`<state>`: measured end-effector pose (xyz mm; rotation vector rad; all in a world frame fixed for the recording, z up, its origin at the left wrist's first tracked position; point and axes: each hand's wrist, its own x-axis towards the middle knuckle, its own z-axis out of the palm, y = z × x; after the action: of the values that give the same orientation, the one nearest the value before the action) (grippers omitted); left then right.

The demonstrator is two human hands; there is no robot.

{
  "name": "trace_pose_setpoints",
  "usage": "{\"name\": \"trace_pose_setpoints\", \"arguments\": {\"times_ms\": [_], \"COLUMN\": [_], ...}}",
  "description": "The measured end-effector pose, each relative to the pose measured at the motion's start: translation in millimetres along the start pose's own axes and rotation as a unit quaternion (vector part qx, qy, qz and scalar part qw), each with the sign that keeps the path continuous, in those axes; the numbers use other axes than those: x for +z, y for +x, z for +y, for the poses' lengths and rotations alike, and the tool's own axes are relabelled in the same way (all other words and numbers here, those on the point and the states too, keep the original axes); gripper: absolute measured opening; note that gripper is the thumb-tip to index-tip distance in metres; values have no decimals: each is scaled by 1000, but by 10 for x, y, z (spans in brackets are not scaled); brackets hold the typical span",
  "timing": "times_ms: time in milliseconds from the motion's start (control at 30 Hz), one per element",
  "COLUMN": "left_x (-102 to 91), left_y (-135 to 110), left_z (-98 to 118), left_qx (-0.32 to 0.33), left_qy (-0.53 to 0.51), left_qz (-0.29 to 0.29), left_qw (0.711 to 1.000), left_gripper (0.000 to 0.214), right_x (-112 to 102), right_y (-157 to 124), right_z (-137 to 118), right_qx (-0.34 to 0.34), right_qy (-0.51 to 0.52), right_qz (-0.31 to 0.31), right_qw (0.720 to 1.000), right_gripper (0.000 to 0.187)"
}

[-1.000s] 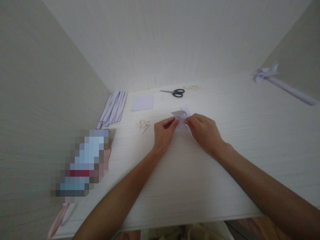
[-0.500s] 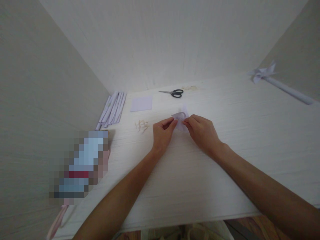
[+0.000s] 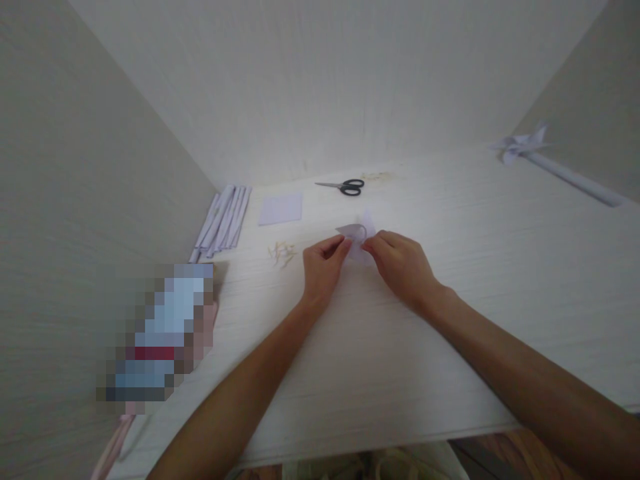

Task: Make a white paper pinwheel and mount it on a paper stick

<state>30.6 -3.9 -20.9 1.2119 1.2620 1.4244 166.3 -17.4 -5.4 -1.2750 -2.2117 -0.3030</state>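
Between my hands is a thin white paper piece (image 3: 358, 231) with one flap curled over toward its middle and another part standing up at the back. My left hand (image 3: 325, 262) pinches its left side between thumb and forefinger. On the other side my right hand (image 3: 400, 260) grips the paper with closed fingertips. The fingertips hide part of the paper's centre. Left of my left hand lies a small pile of short, pale thin sticks (image 3: 283, 253). Beyond the hands rest black-handled scissors (image 3: 345, 187), blades pointing left.
A stack of white paper squares (image 3: 281, 209) lies at the back left, beside several rolled paper tubes (image 3: 223, 220). A finished-looking paper pinwheel (image 3: 525, 145) on a tube leans at the far right. A pixelated object (image 3: 165, 333) stands along the left wall. More thin bits (image 3: 379, 177) lie behind the scissors.
The curled flap reaches slightly farther left over the paper. Both hands keep their pinch and have barely moved; the whole view has shifted a little.
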Motion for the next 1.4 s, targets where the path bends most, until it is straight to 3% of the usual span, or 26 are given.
{"name": "trace_pose_setpoints", "arguments": {"times_ms": [900,1400], "left_x": [1,22], "left_y": [-1,-31], "left_z": [-38,53], "left_qx": [0,-7], "left_qy": [-16,7], "left_qz": [0,15], "left_qw": [1000,1000], "left_gripper": [24,22], "right_x": [-27,-35], "right_y": [33,31], "right_z": [-38,-46], "right_qx": [36,53], "right_qy": [-50,-12], "right_qz": [19,-2], "right_qw": [998,999], "right_gripper": [24,25]}}
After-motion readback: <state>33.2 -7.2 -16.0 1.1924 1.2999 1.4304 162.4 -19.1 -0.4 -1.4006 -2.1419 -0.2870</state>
